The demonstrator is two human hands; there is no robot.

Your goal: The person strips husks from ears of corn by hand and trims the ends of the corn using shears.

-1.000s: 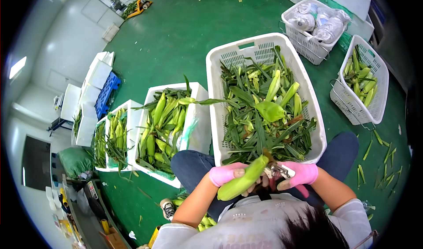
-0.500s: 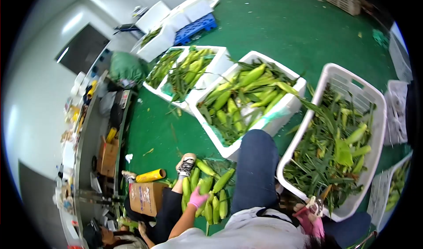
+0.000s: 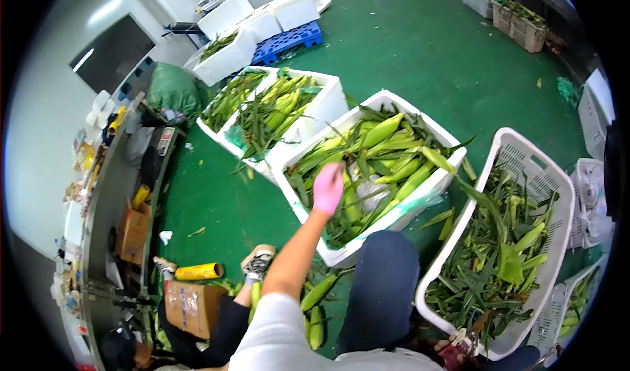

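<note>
My left hand (image 3: 327, 188), in a pink glove, reaches into the white foam box (image 3: 338, 258) in front of me. It touches the green ears of corn (image 3: 382, 131) in their husks; its fingers point down among them and are partly hidden. Low at the right, my right hand (image 3: 451, 356) is closed on pruning shears (image 3: 467, 339), mostly cut off by shadow and the frame's edge. Beside the shears stands a white plastic crate (image 3: 430, 280) of husk leaves and stalks. More corn ears (image 3: 317, 325) lie on the floor, partly behind my left arm.
Another foam box of corn (image 3: 331, 105) stands behind. A seated co-worker (image 3: 220, 325) is at lower left, near a cardboard box (image 3: 190, 305) and a yellow roll (image 3: 199, 271). A cluttered shelf (image 3: 108, 207) lines the left; a blue pallet (image 3: 287, 41) stands at the back.
My left hand has moved from the corn pile on the floor up and forward into the foam box. My right hand stays low with the shears. The camera view has shifted.
</note>
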